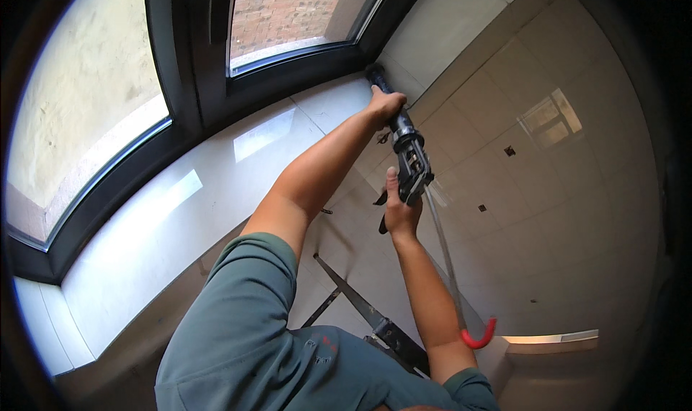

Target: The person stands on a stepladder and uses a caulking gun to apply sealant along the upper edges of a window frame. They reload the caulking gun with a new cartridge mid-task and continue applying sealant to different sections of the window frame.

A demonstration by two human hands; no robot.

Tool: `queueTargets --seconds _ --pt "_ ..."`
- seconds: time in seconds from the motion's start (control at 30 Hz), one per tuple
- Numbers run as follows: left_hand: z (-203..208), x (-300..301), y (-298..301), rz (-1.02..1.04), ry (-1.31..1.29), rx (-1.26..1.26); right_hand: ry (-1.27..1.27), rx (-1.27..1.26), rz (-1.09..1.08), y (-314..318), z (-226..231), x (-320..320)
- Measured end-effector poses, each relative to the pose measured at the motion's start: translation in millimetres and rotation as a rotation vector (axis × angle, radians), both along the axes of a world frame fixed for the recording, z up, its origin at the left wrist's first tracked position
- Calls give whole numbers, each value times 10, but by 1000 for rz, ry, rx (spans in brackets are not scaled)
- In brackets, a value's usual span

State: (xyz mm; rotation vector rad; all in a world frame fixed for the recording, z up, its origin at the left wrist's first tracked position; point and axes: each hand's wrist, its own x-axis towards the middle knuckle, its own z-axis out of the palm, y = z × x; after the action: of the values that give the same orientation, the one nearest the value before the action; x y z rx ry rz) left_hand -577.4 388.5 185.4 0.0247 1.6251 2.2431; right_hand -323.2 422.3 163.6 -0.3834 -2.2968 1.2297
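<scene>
A black caulking gun [404, 132] points away from me, its front end at the far right corner where the dark window frame [288, 73] meets the tiled wall. My left hand [387, 105] is wrapped round the barrel near its front. Lower down, my right hand [402, 213] grips the handle by the trigger, thumb pointing up. From the gun's back the long metal rod runs down beside my right forearm and ends in a red hook [478, 334]. The barrel hides the nozzle tip.
Beneath the window lies a glossy white tiled sill [238, 148]. On the right rises a tiled wall [540, 216] with small dark openings [509, 151]. Below me, a dark metal bar [349, 293] and other stand parts sit close to my body.
</scene>
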Motion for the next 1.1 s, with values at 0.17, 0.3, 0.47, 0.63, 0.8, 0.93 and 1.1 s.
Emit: queueTargets --seconds 0.17,0.3,0.47,0.63,0.8,0.93,1.1 --pt "67 -490 106 -53 -191 240 -58 -619 473 97 638 -58" --pt "74 -814 115 -168 -198 389 -73 -622 541 96 1094 -208" --pt "190 -608 -55 -196 -228 610 -147 -497 414 -180 1673 -418" --pt "515 -185 -160 -144 -148 616 -185 -376 406 -360 2247 -612" --pt "608 -9 -289 -162 -123 694 -175 -353 484 -345 2458 -639" --pt "644 75 -144 -216 -191 747 -177 -322 517 -134 2531 -404" --pt "730 438 6 -121 -101 903 -122 -362 488 211 2428 189"
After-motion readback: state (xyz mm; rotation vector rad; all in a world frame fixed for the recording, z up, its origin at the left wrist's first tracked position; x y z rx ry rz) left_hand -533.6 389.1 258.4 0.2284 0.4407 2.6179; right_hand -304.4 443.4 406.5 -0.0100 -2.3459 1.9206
